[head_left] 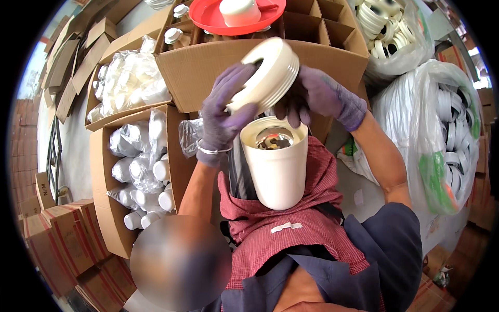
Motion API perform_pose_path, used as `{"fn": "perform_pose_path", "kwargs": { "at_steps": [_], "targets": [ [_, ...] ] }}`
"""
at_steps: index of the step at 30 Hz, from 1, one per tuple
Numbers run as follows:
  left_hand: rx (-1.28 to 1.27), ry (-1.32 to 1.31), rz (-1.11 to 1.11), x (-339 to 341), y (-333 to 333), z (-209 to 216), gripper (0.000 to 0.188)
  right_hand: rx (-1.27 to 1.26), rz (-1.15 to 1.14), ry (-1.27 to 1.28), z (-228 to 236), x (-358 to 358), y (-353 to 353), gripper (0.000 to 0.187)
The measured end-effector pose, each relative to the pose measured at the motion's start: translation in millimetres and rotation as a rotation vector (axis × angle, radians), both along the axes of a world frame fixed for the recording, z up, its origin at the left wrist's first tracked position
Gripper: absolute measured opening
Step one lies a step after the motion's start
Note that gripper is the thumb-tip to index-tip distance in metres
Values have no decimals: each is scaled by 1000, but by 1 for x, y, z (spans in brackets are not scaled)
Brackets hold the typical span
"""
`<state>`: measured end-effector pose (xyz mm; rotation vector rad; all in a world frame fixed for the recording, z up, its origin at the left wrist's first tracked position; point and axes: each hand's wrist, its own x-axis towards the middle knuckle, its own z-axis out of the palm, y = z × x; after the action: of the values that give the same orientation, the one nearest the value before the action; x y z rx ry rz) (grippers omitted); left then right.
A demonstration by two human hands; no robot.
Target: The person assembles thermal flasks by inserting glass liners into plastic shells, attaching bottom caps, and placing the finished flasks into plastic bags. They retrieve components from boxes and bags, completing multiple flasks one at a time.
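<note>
A cream ribbed plastic collar [277,78] is tilted in the air, gripped at its left side by my left hand [224,106] in a purple-grey glove. My right hand [322,93], gloved alike, is at the collar's right edge. Its fingers point down, slightly apart, over the container's far rim; whether they touch the collar I cannot tell. Below both hands, a cream cylindrical flask body [277,179] stands against my lap, mouth up. Inside it shows a shiny silver liner [274,138], with its lower part hidden.
Ahead is a divided cardboard box [260,65] with a red tray [200,15] holding a white cup [240,11]. Boxes of plastic-wrapped white parts [138,148] sit at left. Clear bags of cream rings [382,31] and white rings [451,125] stand at right.
</note>
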<state>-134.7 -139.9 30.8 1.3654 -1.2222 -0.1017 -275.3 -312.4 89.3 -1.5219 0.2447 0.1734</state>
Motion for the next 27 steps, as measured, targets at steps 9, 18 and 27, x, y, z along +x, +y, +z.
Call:
{"fn": "perform_pose_path", "kwargs": {
  "at_steps": [9, 18, 27],
  "targets": [
    [349, -21, -448, 2, 19, -29, 61, -196, -252, -174, -70, -25, -1, 38],
    [408, -184, -280, -28, 43, -21, 58, -340, 8, -448, -113, -17, 15, 36],
    [170, 965, -363, -56, 14, -68, 55, -927, -2, -556, -43, -86, 34, 44]
  ]
}}
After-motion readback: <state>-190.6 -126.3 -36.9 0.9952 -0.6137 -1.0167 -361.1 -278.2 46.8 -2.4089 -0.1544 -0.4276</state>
